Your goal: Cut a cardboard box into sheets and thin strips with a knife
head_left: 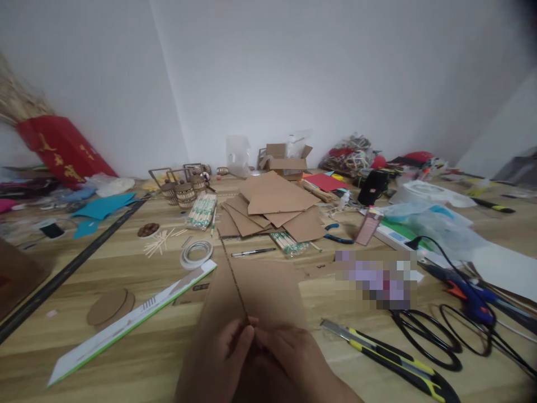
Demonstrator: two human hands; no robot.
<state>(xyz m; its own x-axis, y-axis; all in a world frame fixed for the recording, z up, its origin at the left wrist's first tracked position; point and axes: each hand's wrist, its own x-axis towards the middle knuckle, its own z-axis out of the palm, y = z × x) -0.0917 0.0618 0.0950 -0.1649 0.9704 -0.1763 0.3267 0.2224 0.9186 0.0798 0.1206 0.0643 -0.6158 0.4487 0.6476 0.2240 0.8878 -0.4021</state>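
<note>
A thin dark-brown twisted cord (pixel 233 273) stretches from my fingertips away across a brown cardboard sheet (pixel 268 285). My left hand (pixel 235 350) is closed, its thumb and forefinger pinching the near end of the cord. Pressed against those fingertips, my right hand (pixel 289 352) is also closed, with its fingers at the same end of the cord; its grip is partly hidden. Beyond the cardboard lies a black pen (pixel 253 253). To the right of my right hand is a yellow-and-black utility knife (pixel 386 358).
Left of the cardboard are a white strip with a green edge (pixel 134 322), cardboard discs (pixel 111 308) and a tape roll (pixel 197 254). Stacked cardboard pieces (pixel 277 193) and small wooden buckets (pixel 184 193) stand farther back. Scissors (pixel 428 338) and a blue glue gun (pixel 474 302) lie right.
</note>
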